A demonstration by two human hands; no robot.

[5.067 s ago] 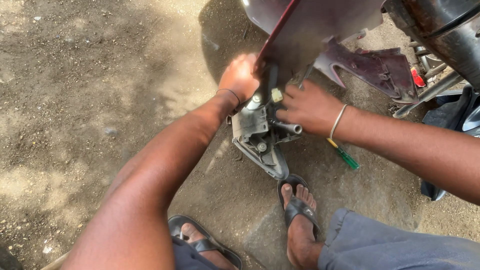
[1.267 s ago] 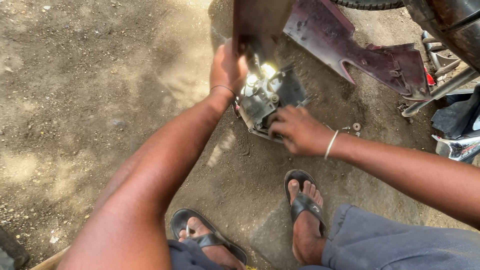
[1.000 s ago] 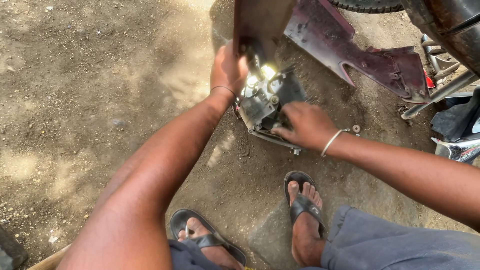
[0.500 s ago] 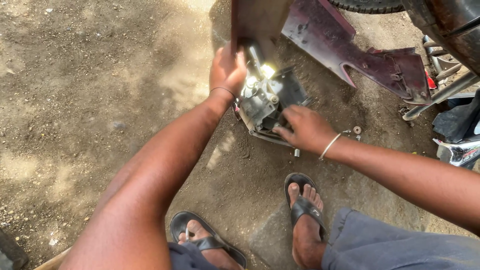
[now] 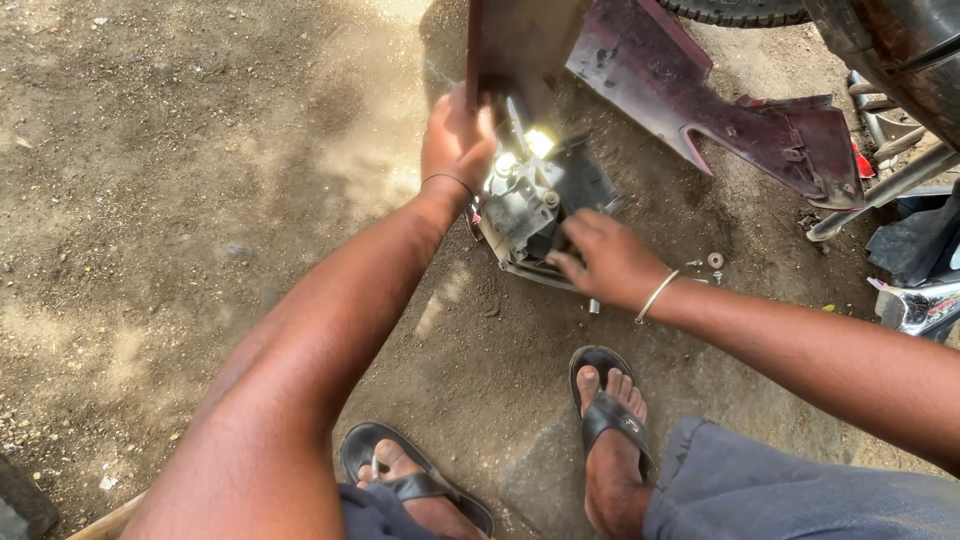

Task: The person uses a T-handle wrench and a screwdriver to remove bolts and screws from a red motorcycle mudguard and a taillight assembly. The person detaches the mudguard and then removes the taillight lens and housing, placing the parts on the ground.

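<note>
Left fingers: the left hand (image 5: 458,140) is wrapped around the lower edge of a dark red body panel (image 5: 520,45), fingers curled closed on it.
Right fingers: the right hand (image 5: 605,262) lies palm down on the headlamp unit (image 5: 540,205), fingers bent and spread over its near rim; whether they pinch anything I cannot tell.
Headlamp unit: a grey and black housing, tilted, resting on the dirt ground (image 5: 200,180) just under the panel, between the two hands; a bright glint shows at its top.
Inside the housing: metal fittings and a bulb holder, partly hidden by the right hand.
Around: a second dark red fairing piece (image 5: 740,120) lies to the right; small screws and a washer (image 5: 714,260) sit on the dirt near the right wrist.
Near edge: two feet in black sandals (image 5: 610,410).
</note>
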